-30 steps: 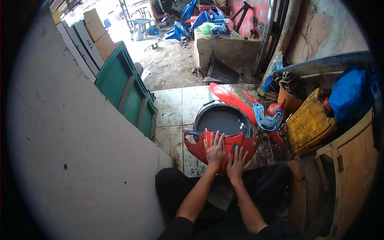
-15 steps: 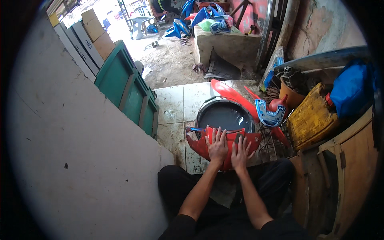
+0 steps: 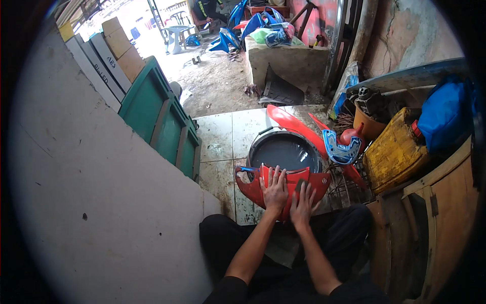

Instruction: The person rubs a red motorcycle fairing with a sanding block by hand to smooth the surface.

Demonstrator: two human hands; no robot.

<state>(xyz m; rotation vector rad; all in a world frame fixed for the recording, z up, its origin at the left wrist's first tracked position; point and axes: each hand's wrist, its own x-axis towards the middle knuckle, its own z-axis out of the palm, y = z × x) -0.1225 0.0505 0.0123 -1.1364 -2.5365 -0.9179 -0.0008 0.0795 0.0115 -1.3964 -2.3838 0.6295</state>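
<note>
A red curved plastic panel (image 3: 244,185) with a small blue cutout at its left lies over the front rim of a black bucket (image 3: 253,147) of murky water. My left hand (image 3: 275,192) rests flat on the panel with its fingers spread. Just right of it, my right hand (image 3: 302,206) is open, its slightly blurred fingers stretched over a small dark pad (image 3: 300,184) on the panel; the pad is partly hidden. Red plastic pieces (image 3: 288,121) and a blue-and-white curved piece (image 3: 341,152) lie behind and right of the bucket.
A white wall (image 3: 111,202) and green panel (image 3: 142,109) border the left. Yellow jerrycan (image 3: 395,152), blue bag (image 3: 445,116) and wooden boards (image 3: 445,213) crowd the right. Beyond the tiles (image 3: 215,134) are a concrete block (image 3: 283,66), blue parts and a seated person (image 3: 207,12).
My right hand slid up the red panel half a second ago and is now back lower on it. My left hand has stayed in place on the panel.
</note>
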